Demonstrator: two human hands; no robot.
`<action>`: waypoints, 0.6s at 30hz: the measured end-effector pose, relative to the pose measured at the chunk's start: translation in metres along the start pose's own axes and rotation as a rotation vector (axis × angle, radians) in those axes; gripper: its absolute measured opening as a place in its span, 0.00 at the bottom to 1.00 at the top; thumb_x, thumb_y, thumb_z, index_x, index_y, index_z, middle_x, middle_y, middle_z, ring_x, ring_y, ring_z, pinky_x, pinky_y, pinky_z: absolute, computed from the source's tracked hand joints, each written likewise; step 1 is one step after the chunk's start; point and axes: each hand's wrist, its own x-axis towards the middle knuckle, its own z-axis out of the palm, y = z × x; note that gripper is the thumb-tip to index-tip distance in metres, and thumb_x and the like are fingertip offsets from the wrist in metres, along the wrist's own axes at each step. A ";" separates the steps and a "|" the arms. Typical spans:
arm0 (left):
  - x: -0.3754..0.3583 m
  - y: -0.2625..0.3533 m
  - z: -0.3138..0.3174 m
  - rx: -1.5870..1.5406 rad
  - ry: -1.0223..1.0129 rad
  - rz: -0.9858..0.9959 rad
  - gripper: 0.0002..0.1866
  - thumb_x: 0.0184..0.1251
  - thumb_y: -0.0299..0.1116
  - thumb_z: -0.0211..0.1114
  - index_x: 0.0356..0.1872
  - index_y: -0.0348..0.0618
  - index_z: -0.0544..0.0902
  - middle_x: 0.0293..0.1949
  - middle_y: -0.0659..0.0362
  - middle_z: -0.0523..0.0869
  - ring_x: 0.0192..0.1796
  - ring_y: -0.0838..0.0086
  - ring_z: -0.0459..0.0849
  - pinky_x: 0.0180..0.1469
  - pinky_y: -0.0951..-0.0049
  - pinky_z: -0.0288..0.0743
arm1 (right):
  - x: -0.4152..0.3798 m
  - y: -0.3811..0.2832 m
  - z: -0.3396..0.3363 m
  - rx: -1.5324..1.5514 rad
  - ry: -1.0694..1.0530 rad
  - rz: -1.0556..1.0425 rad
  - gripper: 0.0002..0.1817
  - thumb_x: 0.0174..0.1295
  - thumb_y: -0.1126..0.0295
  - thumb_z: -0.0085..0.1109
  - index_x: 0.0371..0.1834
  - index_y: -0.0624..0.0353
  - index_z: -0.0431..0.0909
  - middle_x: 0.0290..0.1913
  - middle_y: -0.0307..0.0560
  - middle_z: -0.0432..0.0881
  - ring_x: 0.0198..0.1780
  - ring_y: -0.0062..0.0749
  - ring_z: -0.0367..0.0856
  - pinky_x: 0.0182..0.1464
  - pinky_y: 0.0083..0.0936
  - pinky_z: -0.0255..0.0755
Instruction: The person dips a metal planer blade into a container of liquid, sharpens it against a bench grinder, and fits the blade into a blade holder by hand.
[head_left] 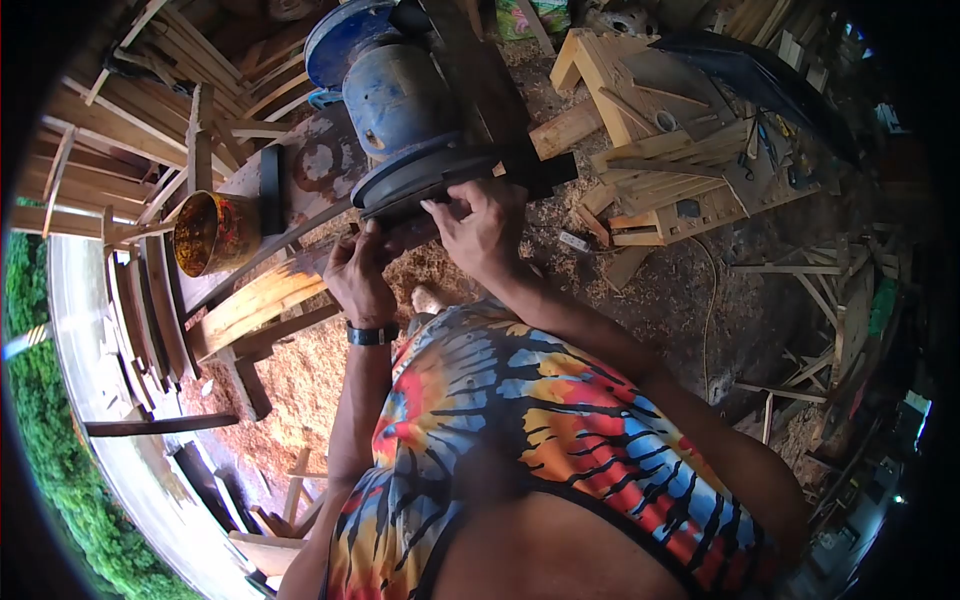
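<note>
A blue motor machine with a black round guard stands on a rusty bench. My right hand reaches up to the guard, its fingers curled over the lower black rim. Just to its left, my left hand, with a dark watch at the wrist, is closed around a small dark piece pressed under the guard's edge. What that piece is cannot be made out. My tie-dye shirt fills the lower part of the view.
A rusty open tin can sits on the bench to the left. Wooden planks lean below it, over sawdust on the ground. Slatted wooden frames and offcuts lie to the right. Stacked timber is at the far left.
</note>
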 end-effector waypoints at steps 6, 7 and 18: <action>0.000 -0.008 0.011 -0.034 -0.003 0.026 0.11 0.72 0.29 0.75 0.31 0.35 0.83 0.29 0.56 0.88 0.27 0.75 0.88 0.32 0.76 0.86 | 0.008 0.005 -0.015 -0.026 0.006 0.005 0.16 0.51 0.61 0.83 0.33 0.53 0.82 0.32 0.41 0.85 0.38 0.45 0.82 0.48 0.47 0.67; -0.001 -0.009 0.014 -0.036 -0.003 0.029 0.12 0.71 0.29 0.75 0.30 0.35 0.83 0.28 0.56 0.88 0.27 0.75 0.88 0.32 0.76 0.86 | 0.009 0.007 -0.017 -0.037 0.017 -0.005 0.16 0.51 0.61 0.83 0.33 0.53 0.82 0.32 0.41 0.85 0.38 0.45 0.82 0.48 0.47 0.67; -0.008 -0.009 0.038 0.023 -0.041 0.002 0.11 0.69 0.29 0.78 0.33 0.33 0.86 0.30 0.56 0.90 0.29 0.75 0.89 0.32 0.76 0.83 | 0.010 0.034 -0.024 -0.023 0.019 0.075 0.18 0.53 0.59 0.84 0.34 0.55 0.83 0.28 0.43 0.82 0.34 0.45 0.81 0.47 0.44 0.68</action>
